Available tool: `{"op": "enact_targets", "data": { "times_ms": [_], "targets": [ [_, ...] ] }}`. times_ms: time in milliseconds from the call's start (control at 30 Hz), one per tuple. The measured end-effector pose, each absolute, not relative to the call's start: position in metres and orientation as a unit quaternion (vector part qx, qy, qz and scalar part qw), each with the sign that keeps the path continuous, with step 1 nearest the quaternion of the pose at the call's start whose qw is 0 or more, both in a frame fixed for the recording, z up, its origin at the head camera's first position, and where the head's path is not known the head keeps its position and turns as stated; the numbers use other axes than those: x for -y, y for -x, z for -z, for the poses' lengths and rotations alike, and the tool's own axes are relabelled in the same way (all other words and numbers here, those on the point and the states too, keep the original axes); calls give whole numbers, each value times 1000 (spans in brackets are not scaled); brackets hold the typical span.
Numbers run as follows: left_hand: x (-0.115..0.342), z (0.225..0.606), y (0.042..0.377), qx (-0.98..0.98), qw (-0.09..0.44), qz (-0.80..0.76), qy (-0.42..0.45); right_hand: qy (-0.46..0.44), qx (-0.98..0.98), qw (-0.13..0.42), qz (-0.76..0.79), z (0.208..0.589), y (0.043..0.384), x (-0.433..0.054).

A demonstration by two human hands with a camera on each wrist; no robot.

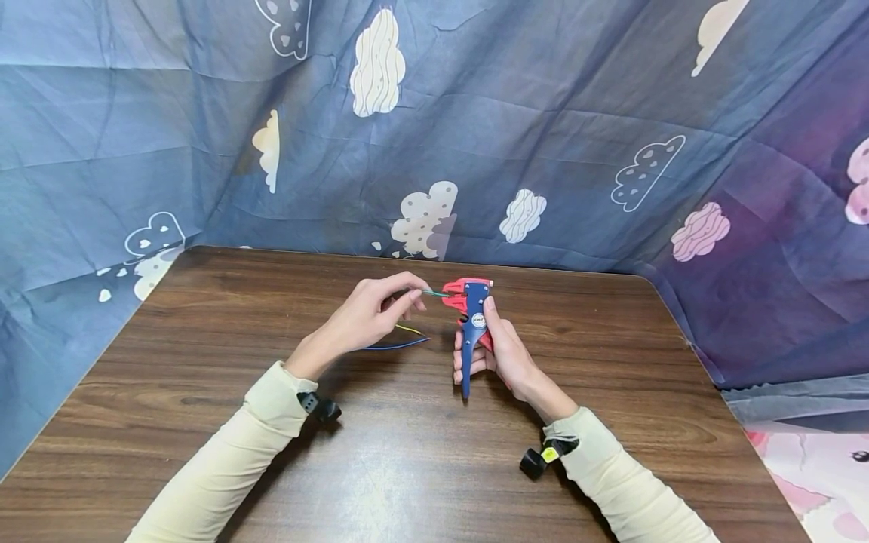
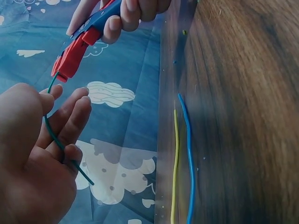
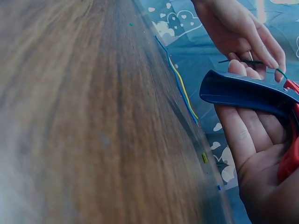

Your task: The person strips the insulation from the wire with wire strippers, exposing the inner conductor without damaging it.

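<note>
My right hand [image 1: 509,351] grips a wire stripper [image 1: 475,313] with a blue body and red jaws. Its fingers wrap the handles, and the thumb lies along the blue side. My left hand [image 1: 366,313] pinches a green wire [image 2: 85,175] between thumb and index finger, the other fingers loosely bent. One end of that wire reaches into the stripper's red jaws; the other hangs free past the left palm. Below, on the table, lie a yellow wire [image 2: 175,149] with a thin bare tip and a blue wire [image 2: 188,149], side by side.
A brown wood-grain table [image 1: 407,452] lies under both hands. Small cut bits lie on it, among them a yellow piece [image 3: 204,157] and a blue piece [image 3: 218,187]. Behind the table hangs a blue cloth [image 1: 475,136] with cloud prints.
</note>
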State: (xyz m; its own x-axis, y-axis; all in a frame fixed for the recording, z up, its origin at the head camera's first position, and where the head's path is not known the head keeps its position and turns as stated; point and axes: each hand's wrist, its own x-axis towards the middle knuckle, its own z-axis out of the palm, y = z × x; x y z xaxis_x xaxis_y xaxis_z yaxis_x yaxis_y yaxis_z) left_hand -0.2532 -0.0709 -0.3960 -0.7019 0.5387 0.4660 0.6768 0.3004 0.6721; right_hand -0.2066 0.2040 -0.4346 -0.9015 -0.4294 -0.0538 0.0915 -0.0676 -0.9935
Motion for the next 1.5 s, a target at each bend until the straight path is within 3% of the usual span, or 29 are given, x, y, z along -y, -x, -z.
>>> {"op": "enact_targets", "data": {
  "times_ms": [900,1500],
  "targets": [
    [67,401,253,790,55,468,391,132,-656,192,718,433,205,-203],
    [66,401,253,782,67,479,393,147,-672,161,708,434,204,-204]
  ]
}}
